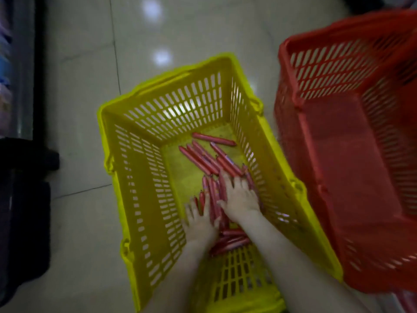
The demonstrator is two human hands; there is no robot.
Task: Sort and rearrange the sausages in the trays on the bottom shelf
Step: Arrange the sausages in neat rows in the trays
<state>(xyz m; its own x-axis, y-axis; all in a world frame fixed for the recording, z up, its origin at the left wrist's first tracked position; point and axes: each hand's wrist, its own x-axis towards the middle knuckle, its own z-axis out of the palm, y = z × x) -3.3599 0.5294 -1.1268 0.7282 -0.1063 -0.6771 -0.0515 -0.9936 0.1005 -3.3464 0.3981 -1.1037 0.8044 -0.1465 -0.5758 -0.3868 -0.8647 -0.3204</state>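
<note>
A: Ground?
B: Pale tiled floor (85, 109), dim light. Red basket (327, 64) just beside the yellow basket (140, 177), at its 3 o'clock.
A: Sausages?
B: All on the yellow basket's bottom. Loose sausages (203, 159) at 12 o'clock of the hands, long axes 10-to-4. A bunch (213, 197) under the hands runs 12-to-6.
A: Hands?
B: Left hand (198, 220) and right hand (240, 197) splayed, pressing on the bunch, gripping nothing. Right is nearer the loose ones.
</note>
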